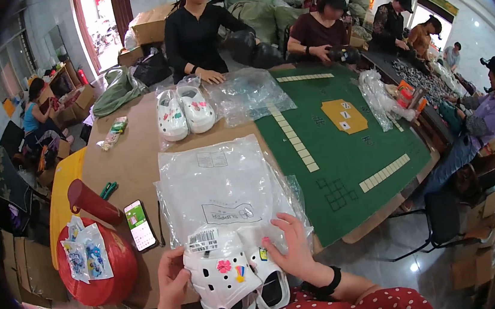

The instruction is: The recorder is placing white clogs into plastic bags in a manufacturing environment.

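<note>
A pair of white clogs (218, 281) with colourful charms lies in front of me, toes toward the far side, a barcode label at the toe end. Beside the left clog, my left hand (173, 283) has its fingers curled against the shoe's side. My right hand (297, 252) has its fingers spread, the thumb touching the right clog near a pink charm. Just beyond the toes lies a flat clear plastic bag (210, 173) with printed panels. Farther off, a second pair of white clogs (186, 112) stands inside clear plastic.
To my left are a phone (140, 225), a dark red cup (92, 202), green-handled snips (108, 190) and a red round container (118, 270) topped with charm packets (92, 252). A green game mat (338, 187) covers the right side. Several people work around the tables.
</note>
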Tool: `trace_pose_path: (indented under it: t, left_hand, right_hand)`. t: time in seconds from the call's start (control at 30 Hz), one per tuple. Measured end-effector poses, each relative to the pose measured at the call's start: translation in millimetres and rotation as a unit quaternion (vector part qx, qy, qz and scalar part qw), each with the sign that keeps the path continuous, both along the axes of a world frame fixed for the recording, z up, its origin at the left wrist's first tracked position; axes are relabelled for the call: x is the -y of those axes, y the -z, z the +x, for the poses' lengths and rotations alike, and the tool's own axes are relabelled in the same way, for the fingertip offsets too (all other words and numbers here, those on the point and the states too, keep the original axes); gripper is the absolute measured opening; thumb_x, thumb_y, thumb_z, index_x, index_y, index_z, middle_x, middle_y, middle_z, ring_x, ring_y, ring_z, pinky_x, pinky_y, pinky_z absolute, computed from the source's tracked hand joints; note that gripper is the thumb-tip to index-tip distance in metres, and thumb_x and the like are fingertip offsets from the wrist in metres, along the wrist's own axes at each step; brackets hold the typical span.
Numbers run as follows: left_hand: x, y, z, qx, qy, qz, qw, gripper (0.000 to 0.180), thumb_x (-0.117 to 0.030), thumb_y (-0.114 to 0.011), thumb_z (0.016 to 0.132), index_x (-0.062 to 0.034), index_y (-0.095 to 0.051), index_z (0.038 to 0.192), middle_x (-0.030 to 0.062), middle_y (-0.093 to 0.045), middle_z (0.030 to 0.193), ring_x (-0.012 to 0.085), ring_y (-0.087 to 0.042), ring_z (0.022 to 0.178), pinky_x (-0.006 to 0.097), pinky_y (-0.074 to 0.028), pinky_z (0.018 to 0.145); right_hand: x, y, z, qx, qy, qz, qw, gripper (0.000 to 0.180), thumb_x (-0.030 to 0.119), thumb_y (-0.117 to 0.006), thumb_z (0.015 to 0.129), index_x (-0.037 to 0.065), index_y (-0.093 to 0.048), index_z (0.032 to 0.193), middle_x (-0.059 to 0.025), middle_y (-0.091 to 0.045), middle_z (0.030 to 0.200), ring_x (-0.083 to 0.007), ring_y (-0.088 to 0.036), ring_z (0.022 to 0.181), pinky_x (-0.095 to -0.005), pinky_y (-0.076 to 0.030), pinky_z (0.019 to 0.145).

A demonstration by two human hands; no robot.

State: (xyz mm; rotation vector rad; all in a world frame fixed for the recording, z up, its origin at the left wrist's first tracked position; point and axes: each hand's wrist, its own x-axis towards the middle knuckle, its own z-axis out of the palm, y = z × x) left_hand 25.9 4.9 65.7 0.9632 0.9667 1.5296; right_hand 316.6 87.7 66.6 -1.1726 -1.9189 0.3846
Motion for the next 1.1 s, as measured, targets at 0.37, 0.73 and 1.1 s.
trace_pose_path:
  t: [0.37,0.73,1.1]
  left_hand:
    - [3.1,8.2,22.1,0.050,0.001,-0.037,0.998,0.056,-0.007,-0.076,0.080,-0.0034,-0.050,0.129,0.0052,-0.059,0.120,0.0185,-0.057,0.112,0.033,-0.044,0.099]
    - [2.0,15.8,8.9,-0.048,-0.014,-0.015,0.999,0.045,0.004,-0.073,0.082,-0.0017,-0.054,0.122,0.0046,-0.057,0.114,0.0149,-0.057,0.106,0.028,-0.051,0.084]
    - [11.3,39.8,4.1,-0.103,-0.054,-0.027,0.993,0.035,0.011,-0.066,0.082,-0.0012,-0.055,0.113,0.0046,-0.054,0.110,0.0132,-0.055,0.104,0.027,-0.051,0.084]
  right_hand:
    - [-13.4,-68.8,-57.4,0.051,-0.324,0.111,0.938,0.039,0.026,-0.076,0.081,0.006,-0.067,0.113,-0.0089,-0.059,0.107,-0.0251,-0.057,0.097,-0.0340,-0.048,0.083]
    - [-13.4,-61.9,-63.9,0.102,-0.300,0.096,0.944,0.031,0.021,-0.069,0.088,0.002,-0.063,0.111,-0.0099,-0.057,0.102,-0.0267,-0.054,0.094,-0.0338,-0.049,0.079]
    - [-6.7,-55.2,-73.2,0.181,-0.319,0.094,0.926,0.028,0.010,-0.062,0.077,0.003,-0.059,0.104,-0.0101,-0.055,0.100,-0.0264,-0.055,0.093,-0.0332,-0.051,0.076]
